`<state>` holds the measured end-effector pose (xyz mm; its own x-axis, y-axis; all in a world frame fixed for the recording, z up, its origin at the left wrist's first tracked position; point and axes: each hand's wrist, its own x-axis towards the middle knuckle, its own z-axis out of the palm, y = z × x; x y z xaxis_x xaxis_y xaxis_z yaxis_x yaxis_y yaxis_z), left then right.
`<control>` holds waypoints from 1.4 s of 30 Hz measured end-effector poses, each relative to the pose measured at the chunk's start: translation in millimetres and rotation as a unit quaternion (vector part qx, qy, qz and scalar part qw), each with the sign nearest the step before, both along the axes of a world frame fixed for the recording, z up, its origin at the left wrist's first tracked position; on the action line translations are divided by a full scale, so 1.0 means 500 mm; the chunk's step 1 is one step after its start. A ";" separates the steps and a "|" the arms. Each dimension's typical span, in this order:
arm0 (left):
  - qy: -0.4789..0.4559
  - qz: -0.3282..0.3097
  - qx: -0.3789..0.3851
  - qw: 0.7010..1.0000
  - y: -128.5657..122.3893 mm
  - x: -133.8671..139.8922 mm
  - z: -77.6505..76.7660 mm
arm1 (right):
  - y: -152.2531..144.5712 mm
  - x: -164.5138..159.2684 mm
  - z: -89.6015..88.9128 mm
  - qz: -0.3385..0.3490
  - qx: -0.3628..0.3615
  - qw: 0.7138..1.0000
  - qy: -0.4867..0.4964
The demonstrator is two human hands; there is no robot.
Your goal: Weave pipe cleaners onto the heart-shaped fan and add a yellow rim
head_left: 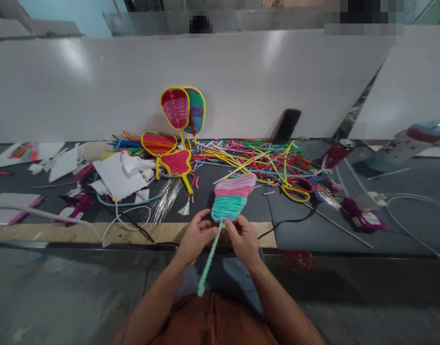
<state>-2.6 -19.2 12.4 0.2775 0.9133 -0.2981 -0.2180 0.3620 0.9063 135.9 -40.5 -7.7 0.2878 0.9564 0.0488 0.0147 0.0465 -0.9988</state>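
I've got both hands on the woven fan (231,197) now, right at the near edge of the table (299,230). My left hand (195,237) is pinched onto the fan's lower teal rim, fingers curled closed on it. My right hand (243,238) grips the same spot from the other side, thumb and fingers closed where the blade meets the teal handle (209,261). The handle slants down from the fan toward my lap, free at its tip. The fan's blade tilts away from me, teal at the bottom, pink and lilac bands above.

Beyond the fan, a heap of coloured straws (263,160) sprawls across the table. Left of the fan lie two yellow-rimmed fans (167,153), and behind those two more finished fans (184,109) lean upright against the white wall (98,86). Right of the fan, past the straws, a red can (335,152) stands, and a dark phone (287,124) leans on the wall.
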 end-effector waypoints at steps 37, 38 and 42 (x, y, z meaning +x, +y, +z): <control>0.056 0.086 0.040 0.994 0.007 0.010 -0.003 | 0.000 0.019 -0.017 0.054 0.069 0.995 -0.054; 0.062 0.083 0.043 0.994 0.006 0.010 -0.002 | 0.001 0.021 -0.016 0.063 0.080 0.991 -0.082; 0.069 0.081 0.051 0.993 0.002 0.012 -0.001 | 0.006 0.026 -0.013 0.065 0.147 0.973 -0.166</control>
